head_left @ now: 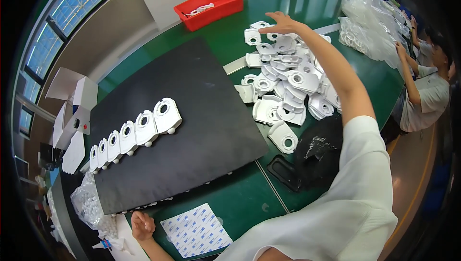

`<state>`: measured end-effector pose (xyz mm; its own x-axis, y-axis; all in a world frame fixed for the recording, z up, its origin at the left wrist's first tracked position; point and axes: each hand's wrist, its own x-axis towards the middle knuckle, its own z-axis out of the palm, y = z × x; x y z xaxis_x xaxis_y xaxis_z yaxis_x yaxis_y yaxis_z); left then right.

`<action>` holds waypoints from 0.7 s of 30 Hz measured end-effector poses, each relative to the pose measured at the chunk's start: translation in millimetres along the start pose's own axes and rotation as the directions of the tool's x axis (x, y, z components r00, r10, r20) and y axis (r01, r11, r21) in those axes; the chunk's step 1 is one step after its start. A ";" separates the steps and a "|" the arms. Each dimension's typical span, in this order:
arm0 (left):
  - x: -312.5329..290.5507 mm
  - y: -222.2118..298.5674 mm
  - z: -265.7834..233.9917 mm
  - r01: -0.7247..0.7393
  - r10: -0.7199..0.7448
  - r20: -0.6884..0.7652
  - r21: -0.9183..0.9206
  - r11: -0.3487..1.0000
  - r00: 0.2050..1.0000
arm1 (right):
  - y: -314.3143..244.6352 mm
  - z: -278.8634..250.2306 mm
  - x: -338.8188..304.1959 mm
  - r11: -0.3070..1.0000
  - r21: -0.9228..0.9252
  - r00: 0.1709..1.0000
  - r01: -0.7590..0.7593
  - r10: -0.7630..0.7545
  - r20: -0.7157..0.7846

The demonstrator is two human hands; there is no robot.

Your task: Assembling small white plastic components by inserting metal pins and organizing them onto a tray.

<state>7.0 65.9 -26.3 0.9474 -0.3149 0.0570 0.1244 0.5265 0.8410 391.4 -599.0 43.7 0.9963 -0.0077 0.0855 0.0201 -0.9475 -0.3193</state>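
Note:
My right hand reaches over the far end of a heap of white plastic parts, its fingers spread and holding nothing. Each part is a flat plate with a round hole, and they lie loosely over one another. Down by the near left corner of a black board, my left hand is curled closed. Whatever its fingers may hold is hidden. On the board stands a slanting row of several white parts, set side by side with small round knobs along their lower edge.
A red bin with a few white pieces stands at the far edge of the green table. A sheet with blue print lies close to me. Clear bags rest at the far right, near other people. Another bag sits left of the board.

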 end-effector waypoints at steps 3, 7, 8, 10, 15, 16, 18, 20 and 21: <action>-2.7 0.6 2.3 -0.011 0.011 -0.002 0.003 1.000 1.000 | -9.8 28.2 28.1 0.976 -0.056 0.978 -0.208 0.208 -0.003; -8.7 -0.2 0.5 0.010 -0.011 -0.046 -0.022 1.000 0.999 | -34.9 46.3 38.2 0.932 -0.113 0.927 -0.344 0.356 0.117; -4.2 -2.2 0.3 0.034 -0.035 -0.018 -0.040 0.999 0.999 | -12.2 51.1 49.6 0.927 -0.091 0.909 -0.363 0.374 0.186; -2.0 -4.1 -3.3 0.027 -0.029 -0.027 -0.054 0.998 0.999 | 12.2 50.6 67.0 0.940 -0.072 0.939 -0.333 0.338 0.064; -6.2 -1.9 0.5 0.001 -0.001 -0.029 -0.025 1.000 1.000 | -28.6 15.1 23.2 0.973 0.141 0.940 -0.183 0.130 0.316; -4.2 -2.2 1.0 0.008 -0.009 -0.021 -0.029 1.000 1.000 | -35.9 4.5 8.6 0.957 0.194 0.910 -0.216 0.125 0.396; -0.8 -1.6 1.5 0.025 -0.025 -0.006 -0.038 0.999 1.000 | -42.4 -14.7 -13.5 0.913 0.312 0.869 -0.263 0.083 0.488; 0.3 -2.1 2.7 0.033 -0.034 -0.014 -0.042 0.999 0.999 | -46.5 -33.2 -32.4 0.910 0.372 0.804 -0.182 -0.080 0.589; 0.4 -2.5 3.5 0.033 -0.034 -0.029 -0.046 0.998 0.999 | -53.3 -43.1 -46.6 0.884 0.424 0.735 -0.195 -0.155 0.660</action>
<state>6.1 61.7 -26.5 0.9507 -0.3099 0.0125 0.1691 0.5517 0.8167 340.3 -561.9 97.4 0.7842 0.3523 -0.5109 -0.1408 -0.7008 -0.6993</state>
